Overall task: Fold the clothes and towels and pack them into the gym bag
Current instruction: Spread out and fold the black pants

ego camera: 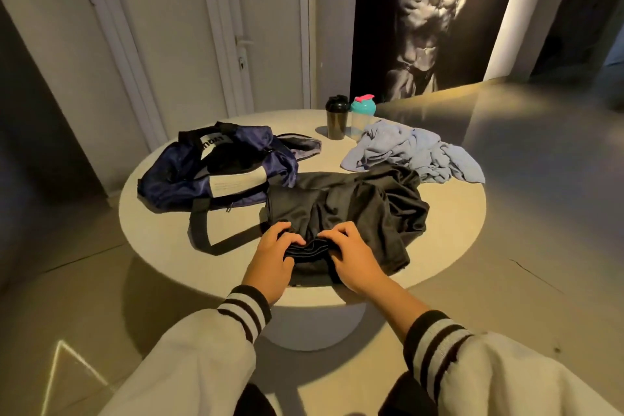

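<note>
A black garment (pixel 354 209) lies crumpled at the front of the round table (pixel 449 219). My left hand (pixel 273 257) and my right hand (pixel 351 257) both grip its elastic waistband at the near edge, fingers curled into the cloth. A navy gym bag (pixel 189 176) with a white panel sits open at the table's left, one black strap looping toward me. A light blue towel (pixel 412 154) is bunched at the back right.
Two shaker bottles stand at the far edge: a black one (pixel 336 118) and a clear one with a teal lid (pixel 363 113). White doors are behind the table, a large dark poster at the right. Bare floor surrounds the table.
</note>
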The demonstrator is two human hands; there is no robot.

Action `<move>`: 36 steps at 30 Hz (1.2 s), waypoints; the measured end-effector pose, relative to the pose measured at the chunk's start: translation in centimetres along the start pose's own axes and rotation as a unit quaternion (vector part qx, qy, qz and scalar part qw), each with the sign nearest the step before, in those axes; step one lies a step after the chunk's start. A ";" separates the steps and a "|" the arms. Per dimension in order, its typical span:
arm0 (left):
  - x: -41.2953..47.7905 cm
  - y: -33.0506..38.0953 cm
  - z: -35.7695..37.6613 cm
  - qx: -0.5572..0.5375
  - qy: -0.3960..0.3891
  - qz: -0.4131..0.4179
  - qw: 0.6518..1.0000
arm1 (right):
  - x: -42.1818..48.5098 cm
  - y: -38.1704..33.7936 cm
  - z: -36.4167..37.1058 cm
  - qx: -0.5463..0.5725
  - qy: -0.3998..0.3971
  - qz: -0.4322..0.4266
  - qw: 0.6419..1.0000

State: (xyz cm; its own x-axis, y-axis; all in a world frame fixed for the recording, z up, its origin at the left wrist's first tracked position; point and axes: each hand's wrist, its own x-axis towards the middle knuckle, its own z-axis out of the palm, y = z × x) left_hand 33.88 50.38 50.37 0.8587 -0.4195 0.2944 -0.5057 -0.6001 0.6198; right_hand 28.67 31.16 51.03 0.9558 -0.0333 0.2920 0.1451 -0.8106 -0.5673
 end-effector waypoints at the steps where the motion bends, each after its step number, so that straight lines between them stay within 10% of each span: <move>1: -0.4 0.0 0.1 0.015 0.005 -0.007 1.000 | -0.4 0.0 0.2 -0.010 -0.002 0.001 1.000; 15: -3.5 0.4 1.1 0.119 0.120 0.009 0.985 | -3.6 -0.8 2.4 0.024 0.116 -0.014 0.993; 36: -0.6 2.3 3.2 0.133 0.049 -0.022 0.990 | -1.5 -0.1 3.0 -0.027 0.056 0.047 0.997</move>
State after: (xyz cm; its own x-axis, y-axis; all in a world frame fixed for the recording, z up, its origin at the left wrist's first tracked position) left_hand 31.91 47.06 49.27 0.8775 -0.3292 0.3487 -0.4610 -0.7794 0.4243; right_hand 27.99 33.04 48.29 0.9295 -0.1739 0.3252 0.0387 -0.8310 -0.5549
